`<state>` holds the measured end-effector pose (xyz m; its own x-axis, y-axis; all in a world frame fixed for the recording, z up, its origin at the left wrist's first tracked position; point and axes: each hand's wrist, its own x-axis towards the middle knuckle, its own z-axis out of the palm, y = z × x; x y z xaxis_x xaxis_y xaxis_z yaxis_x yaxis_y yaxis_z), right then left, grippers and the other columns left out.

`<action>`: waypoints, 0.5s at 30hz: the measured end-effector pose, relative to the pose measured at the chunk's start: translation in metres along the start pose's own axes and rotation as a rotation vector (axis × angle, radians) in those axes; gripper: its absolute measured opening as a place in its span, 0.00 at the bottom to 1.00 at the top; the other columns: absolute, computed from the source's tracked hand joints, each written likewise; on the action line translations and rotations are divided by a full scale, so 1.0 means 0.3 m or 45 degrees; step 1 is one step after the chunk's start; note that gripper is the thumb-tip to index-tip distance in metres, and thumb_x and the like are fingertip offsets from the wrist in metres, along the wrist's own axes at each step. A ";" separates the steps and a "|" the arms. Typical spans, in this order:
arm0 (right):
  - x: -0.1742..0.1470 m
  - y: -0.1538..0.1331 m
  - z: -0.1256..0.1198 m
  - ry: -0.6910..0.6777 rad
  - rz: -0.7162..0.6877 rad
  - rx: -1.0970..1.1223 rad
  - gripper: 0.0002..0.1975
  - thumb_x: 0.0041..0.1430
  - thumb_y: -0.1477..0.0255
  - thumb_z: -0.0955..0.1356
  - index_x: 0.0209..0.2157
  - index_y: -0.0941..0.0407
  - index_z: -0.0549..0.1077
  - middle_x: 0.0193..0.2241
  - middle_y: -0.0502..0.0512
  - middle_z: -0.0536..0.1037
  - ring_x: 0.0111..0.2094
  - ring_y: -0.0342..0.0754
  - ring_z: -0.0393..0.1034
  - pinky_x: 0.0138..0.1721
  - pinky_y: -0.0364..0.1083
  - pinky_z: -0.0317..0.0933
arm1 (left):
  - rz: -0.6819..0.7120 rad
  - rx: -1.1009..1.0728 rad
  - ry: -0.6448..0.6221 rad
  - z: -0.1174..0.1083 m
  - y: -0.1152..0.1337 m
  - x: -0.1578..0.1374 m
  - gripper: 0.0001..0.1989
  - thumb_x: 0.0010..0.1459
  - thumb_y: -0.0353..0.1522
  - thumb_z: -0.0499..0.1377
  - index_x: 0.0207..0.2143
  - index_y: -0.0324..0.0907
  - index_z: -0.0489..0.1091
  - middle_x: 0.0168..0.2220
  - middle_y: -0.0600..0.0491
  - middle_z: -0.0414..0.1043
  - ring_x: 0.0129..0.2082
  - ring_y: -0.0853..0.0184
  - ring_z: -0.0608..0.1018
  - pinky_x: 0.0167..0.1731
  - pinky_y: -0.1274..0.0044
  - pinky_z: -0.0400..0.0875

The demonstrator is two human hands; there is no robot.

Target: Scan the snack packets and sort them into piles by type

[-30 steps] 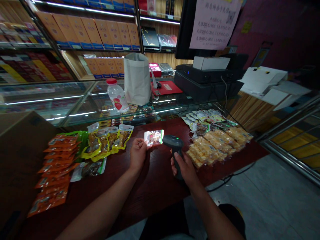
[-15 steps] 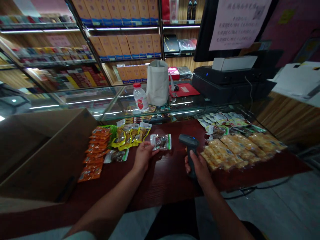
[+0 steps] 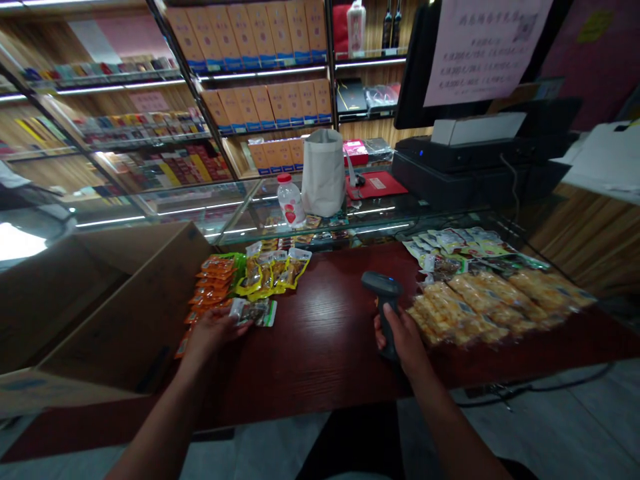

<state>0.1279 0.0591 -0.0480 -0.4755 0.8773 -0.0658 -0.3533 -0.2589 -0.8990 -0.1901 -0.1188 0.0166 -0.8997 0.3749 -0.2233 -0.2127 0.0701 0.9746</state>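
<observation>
Packet point(image 3: 261, 313), one end hidden, is pinched by left hand point(image 3: 213, 331); right hand point(image 3: 404, 337) grips scanner point(image 3: 383, 285).

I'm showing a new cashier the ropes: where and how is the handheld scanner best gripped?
Grip the scanner by its handle, likely best from the right, as the right hand does: the slim handle slopes down below the wider head, whose front faces left and stays uncovered.
</observation>
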 end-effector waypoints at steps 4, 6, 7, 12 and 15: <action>0.000 -0.001 0.002 0.019 -0.016 -0.016 0.24 0.53 0.47 0.72 0.36 0.54 0.70 0.20 0.43 0.73 0.12 0.37 0.61 0.13 0.38 0.58 | 0.054 0.253 0.002 0.024 -0.011 0.004 0.17 0.52 0.22 0.66 0.42 0.39 0.64 0.34 0.48 0.78 0.23 0.65 0.82 0.25 0.73 0.81; 0.001 -0.001 0.001 0.023 -0.019 -0.030 0.25 0.53 0.46 0.72 0.34 0.54 0.70 0.20 0.43 0.73 0.12 0.37 0.61 0.13 0.38 0.58 | 0.204 0.525 0.004 0.028 -0.018 -0.010 0.20 0.55 0.27 0.66 0.48 0.39 0.64 0.42 0.44 0.78 0.27 0.64 0.83 0.29 0.69 0.81; 0.001 -0.001 0.000 0.025 -0.020 -0.035 0.25 0.53 0.46 0.72 0.34 0.54 0.70 0.20 0.43 0.73 0.12 0.37 0.61 0.13 0.38 0.58 | 0.300 0.717 0.004 0.028 -0.021 -0.021 0.21 0.55 0.29 0.66 0.50 0.38 0.65 0.46 0.42 0.76 0.31 0.61 0.83 0.33 0.67 0.81; 0.000 -0.003 -0.004 0.008 -0.021 -0.039 0.25 0.54 0.46 0.72 0.34 0.54 0.70 0.21 0.43 0.73 0.13 0.37 0.61 0.13 0.37 0.58 | 0.744 1.680 0.010 0.042 -0.032 -0.095 0.20 0.59 0.38 0.62 0.52 0.40 0.72 0.61 0.38 0.64 0.56 0.46 0.75 0.51 0.59 0.74; -0.001 -0.002 -0.006 -0.005 -0.024 -0.031 0.24 0.55 0.47 0.71 0.36 0.54 0.70 0.21 0.42 0.73 0.13 0.37 0.61 0.13 0.37 0.57 | 0.723 1.898 -0.023 0.061 -0.033 -0.118 0.19 0.64 0.38 0.55 0.54 0.44 0.73 0.64 0.40 0.60 0.53 0.48 0.76 0.48 0.60 0.75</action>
<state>0.1297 0.0597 -0.0483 -0.4725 0.8801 -0.0472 -0.3423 -0.2326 -0.9103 -0.1491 -0.1158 0.0150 -0.7219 0.6761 0.1476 0.6897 0.7203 0.0735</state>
